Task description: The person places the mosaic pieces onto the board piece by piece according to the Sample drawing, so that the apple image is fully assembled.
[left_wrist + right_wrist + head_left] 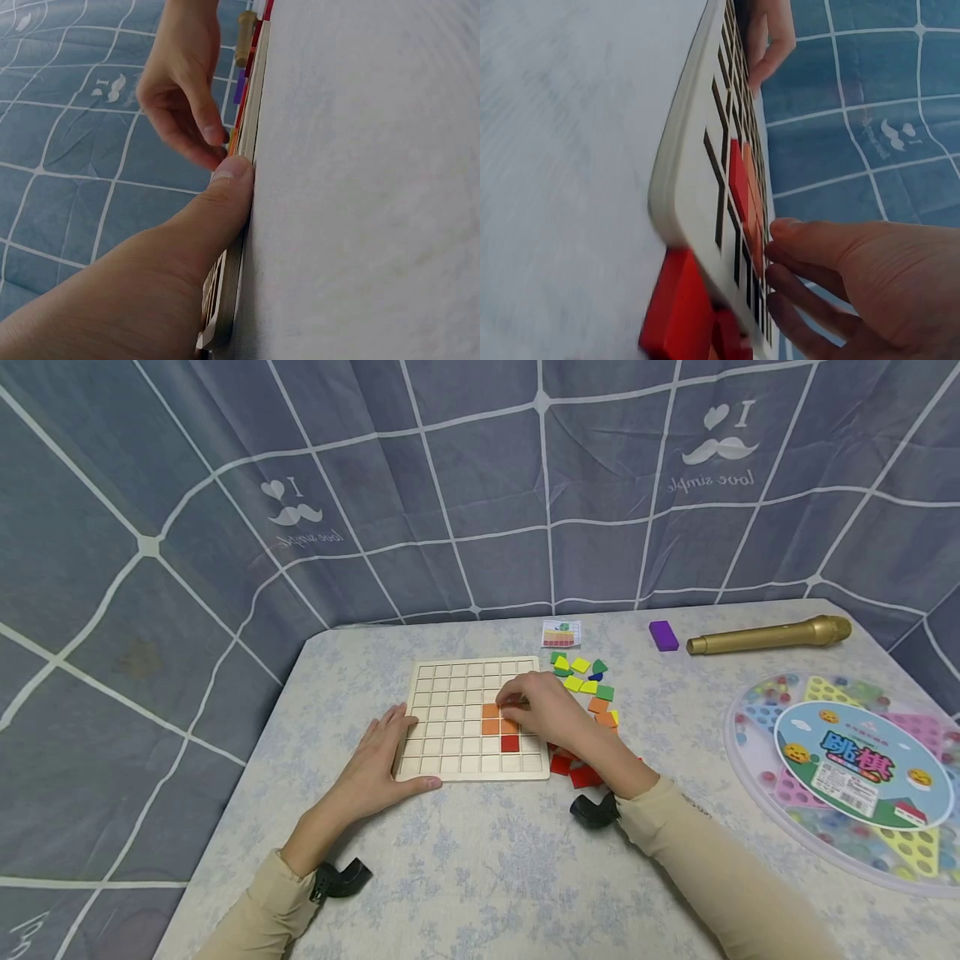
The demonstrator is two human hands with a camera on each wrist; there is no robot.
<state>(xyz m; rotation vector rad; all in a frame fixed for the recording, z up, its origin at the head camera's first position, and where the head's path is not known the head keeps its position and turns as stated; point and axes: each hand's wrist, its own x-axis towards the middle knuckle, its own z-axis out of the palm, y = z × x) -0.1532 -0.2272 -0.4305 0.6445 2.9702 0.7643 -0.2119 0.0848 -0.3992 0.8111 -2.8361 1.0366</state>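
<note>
A pale wooden grid board (pixel 450 718) lies on the cloth-covered table. Several orange square tiles (pixel 490 727) sit in its cells, with a red square tile (pixel 510 743) just in front. My left hand (pixel 378 768) rests at the front left corner, fingers along the left edge and thumb against the front edge. In the left wrist view that thumb (pixel 214 202) touches the board's side. Over the orange tiles is my right hand (pixel 551 710), fingers bent down. The right wrist view shows the right hand's thumb (pixel 802 236) and fingers apart, tips close to the orange tiles.
Loose red tiles (pixel 585 776) and yellow tiles (pixel 573 683) lie along the board's right side. Behind them is a small printed card (pixel 561 634). Farther right are a purple block (pixel 663 636), a gold microphone (pixel 772 635) and a round checkers set (pixel 862 768).
</note>
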